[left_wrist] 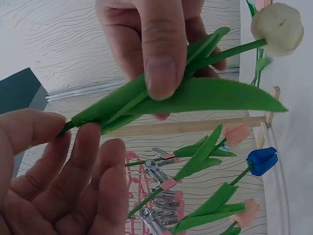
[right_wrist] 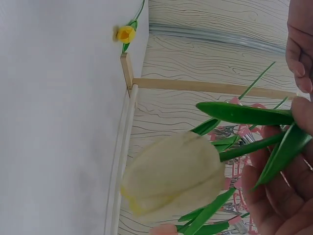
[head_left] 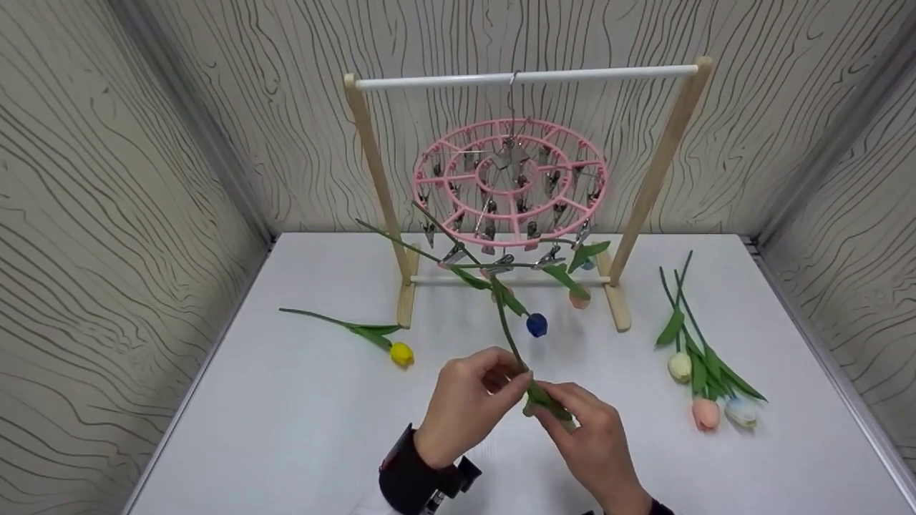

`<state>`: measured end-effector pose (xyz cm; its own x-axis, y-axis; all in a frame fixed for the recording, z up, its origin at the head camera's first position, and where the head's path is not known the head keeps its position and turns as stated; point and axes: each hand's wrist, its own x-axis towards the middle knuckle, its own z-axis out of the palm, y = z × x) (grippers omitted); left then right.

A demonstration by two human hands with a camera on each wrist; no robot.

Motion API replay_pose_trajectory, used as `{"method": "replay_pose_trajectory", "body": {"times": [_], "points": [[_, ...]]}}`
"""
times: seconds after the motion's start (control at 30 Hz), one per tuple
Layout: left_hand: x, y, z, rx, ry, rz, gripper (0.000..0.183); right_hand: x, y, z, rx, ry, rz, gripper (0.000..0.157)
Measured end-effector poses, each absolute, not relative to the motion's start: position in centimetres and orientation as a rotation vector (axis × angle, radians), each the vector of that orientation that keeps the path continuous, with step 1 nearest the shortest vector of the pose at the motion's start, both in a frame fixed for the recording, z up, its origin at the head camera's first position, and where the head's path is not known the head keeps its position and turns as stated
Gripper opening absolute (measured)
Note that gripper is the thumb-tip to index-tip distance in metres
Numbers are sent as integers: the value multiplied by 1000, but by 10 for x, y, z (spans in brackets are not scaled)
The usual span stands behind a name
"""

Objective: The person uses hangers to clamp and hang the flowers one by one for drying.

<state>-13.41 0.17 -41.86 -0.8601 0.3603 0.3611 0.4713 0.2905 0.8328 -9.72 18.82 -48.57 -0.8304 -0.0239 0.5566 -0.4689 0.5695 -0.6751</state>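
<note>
White tulip [right_wrist: 173, 174]: likely light, bendy. Left hand [head_left: 469, 404] pinches stem [head_left: 506, 325]; right hand [head_left: 595, 438], just beside, grips leaves [left_wrist: 225, 96]. Hold by stem.

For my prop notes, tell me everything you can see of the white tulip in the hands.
The tulip looks artificial: a closed, creamy bloom with yellow at its tip, a thin green stem and long pointed leaves. It is held aslant before the hanger, bloom nearer the person. The left hand pinches the stem below the leaves; the right hand grips the leaves.
</note>
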Motion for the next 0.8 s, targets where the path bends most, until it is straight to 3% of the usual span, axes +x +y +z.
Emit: {"method": "replay_pose_trajectory", "body": {"times": [0.3,0.47,0.7,0.8], "points": [[-140,0,-407,-857,-2351,-1575,13,-101,192,-490,483,-2351,1248,26],[-140,0,-403,-834,-2371,-1592,12,-114,211,-482,556,-2346,1321,27],[-142,0,-401,-810,-2381,-1583,13,-174,264,-440,253,-2294,1189,20],[-143,0,-401,-814,-2381,-1580,12,-212,283,-417,111,-2352,1135,25]]}}
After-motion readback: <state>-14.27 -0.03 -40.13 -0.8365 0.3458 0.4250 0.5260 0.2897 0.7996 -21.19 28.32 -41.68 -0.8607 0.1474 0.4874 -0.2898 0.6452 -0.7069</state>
